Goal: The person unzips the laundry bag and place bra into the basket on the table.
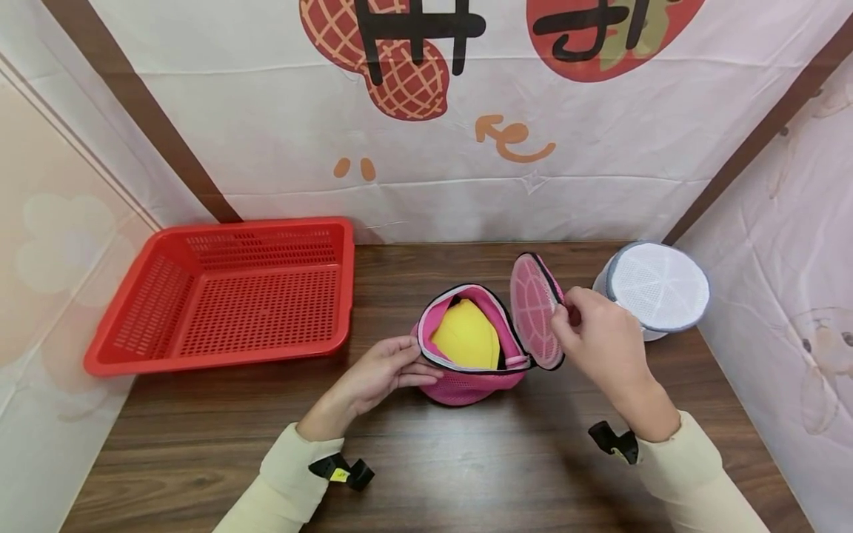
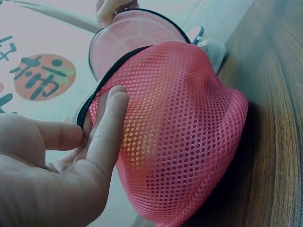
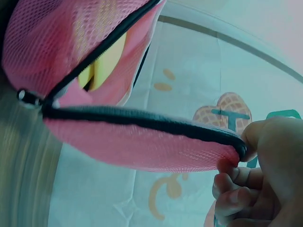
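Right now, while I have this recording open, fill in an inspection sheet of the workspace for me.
Surface: brown wood-grain table.
Job's things: pink mesh bag, unzipped, lid raised; yellow item inside.
Clutter: red basket on the left; white mesh bag on the right.
Grips: left grip holds the pink bag's rim; right grip pinches the lid's edge.
Cables: nothing seen.
Surroundings: printed sheets behind and at both sides.
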Demonstrator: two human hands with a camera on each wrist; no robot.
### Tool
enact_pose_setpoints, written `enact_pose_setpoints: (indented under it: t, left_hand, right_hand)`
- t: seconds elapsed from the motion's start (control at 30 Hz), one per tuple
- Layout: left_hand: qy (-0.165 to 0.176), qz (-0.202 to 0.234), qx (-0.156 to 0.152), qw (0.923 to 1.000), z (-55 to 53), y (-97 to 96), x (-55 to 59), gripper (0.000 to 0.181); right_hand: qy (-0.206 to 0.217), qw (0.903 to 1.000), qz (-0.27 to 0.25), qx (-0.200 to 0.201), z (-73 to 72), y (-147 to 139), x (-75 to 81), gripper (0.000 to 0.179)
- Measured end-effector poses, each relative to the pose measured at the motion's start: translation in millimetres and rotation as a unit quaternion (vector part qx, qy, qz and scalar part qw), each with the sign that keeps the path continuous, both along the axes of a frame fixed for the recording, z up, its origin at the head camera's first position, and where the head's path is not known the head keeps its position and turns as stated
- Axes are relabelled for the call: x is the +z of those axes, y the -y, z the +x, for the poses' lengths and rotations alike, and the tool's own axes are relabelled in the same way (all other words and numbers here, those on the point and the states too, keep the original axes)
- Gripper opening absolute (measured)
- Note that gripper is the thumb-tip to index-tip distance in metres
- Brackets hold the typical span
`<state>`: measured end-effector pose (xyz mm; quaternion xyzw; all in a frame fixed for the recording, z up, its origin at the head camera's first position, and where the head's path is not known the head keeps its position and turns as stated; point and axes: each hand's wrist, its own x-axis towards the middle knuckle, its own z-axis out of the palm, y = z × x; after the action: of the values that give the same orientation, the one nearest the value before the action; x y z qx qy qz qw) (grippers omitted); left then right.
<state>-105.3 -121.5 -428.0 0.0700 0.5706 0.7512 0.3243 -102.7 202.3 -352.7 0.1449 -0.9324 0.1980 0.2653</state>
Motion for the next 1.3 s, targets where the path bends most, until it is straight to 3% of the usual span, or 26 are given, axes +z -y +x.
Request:
enact_pose_setpoints:
  t: [0.67, 1.3]
  left_hand:
    - [0.001, 0.001, 0.004, 1.0000, 2.9, 0.8, -1.8, 0.037]
    - [0.002, 0.008, -0.010, 0.9999, 3.3, 0.8, -5.6, 0.038]
  right_hand:
    - [0.106, 0.9895, 0.045, -0.086, 5.3, -45, -12.5, 0.027]
    - [0.223, 0.9646, 0.067, -0.123, 5.7, -64, -29.8, 0.033]
